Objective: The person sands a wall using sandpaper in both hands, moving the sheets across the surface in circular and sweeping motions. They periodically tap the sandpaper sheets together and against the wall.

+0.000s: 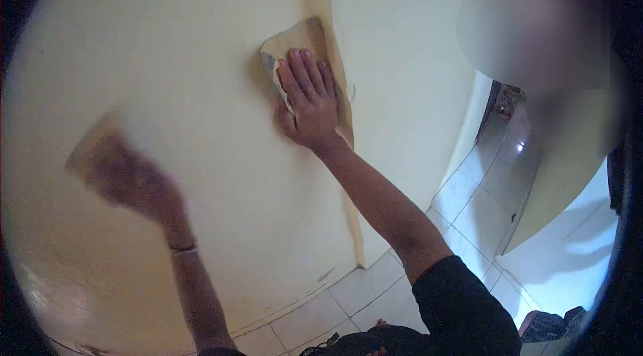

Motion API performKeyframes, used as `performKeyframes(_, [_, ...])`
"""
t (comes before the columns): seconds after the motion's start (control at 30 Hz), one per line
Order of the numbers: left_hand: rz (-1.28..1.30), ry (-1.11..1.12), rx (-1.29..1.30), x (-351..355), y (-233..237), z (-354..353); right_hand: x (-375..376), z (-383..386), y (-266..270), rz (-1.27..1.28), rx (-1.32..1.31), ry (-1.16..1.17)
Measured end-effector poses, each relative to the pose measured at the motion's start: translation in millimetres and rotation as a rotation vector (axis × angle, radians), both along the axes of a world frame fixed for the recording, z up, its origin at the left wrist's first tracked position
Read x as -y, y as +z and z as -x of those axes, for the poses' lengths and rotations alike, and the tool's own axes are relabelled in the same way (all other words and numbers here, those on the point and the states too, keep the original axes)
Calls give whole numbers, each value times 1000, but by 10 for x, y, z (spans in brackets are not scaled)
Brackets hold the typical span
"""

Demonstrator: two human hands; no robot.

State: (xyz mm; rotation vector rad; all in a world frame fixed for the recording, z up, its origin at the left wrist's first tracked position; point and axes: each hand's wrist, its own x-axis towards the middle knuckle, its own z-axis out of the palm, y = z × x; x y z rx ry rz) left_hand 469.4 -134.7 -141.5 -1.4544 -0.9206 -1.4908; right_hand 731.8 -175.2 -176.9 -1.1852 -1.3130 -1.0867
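My right hand (pixel 311 101) lies flat on a worn, light-brown sheet or pad (pixel 295 38) and presses it to the cream wall (pixel 221 41), beside a vertical raised strip (pixel 345 175). The fingers point up and the pad's left edge looks torn and grey. At the left, my left hand (pixel 134 172) is smeared by motion near the wall, with a bracelet on its wrist. A blurred tan flat piece (pixel 90 145) shows at its fingertips; how the fingers hold it is hidden.
White floor tiles (pixel 365 282) run along the wall's foot. At the right, beyond the wall's edge, are a cream panel (pixel 556 175) and a blurred-out area. Dark patterned cloth (pixel 552 326) shows at the lower right.
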Motion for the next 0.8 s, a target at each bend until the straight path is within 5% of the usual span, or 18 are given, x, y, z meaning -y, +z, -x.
performKeyframes(0.13, [265,-99,-293,330,-208,-1214,-45,-44,-18,-16,24,35])
performKeyframes(0.2, [274,-150,-236,371,-195,-1511,-88,-87,-37,-11,52,26])
performKeyframes(0.37, [311,-163,-222,330,-162,-1475,-15,-58,21,-22,15,102])
performKeyframes(0.57, [178,-167,-144,115,-152,-465,26,-38,30,87,64,-76])
performKeyframes(0.73, [-85,-200,45,-173,106,1193,55,17,67,58,107,-156])
performKeyframes(0.8, [-82,111,-83,-163,234,2023,-40,0,79,-75,111,-72])
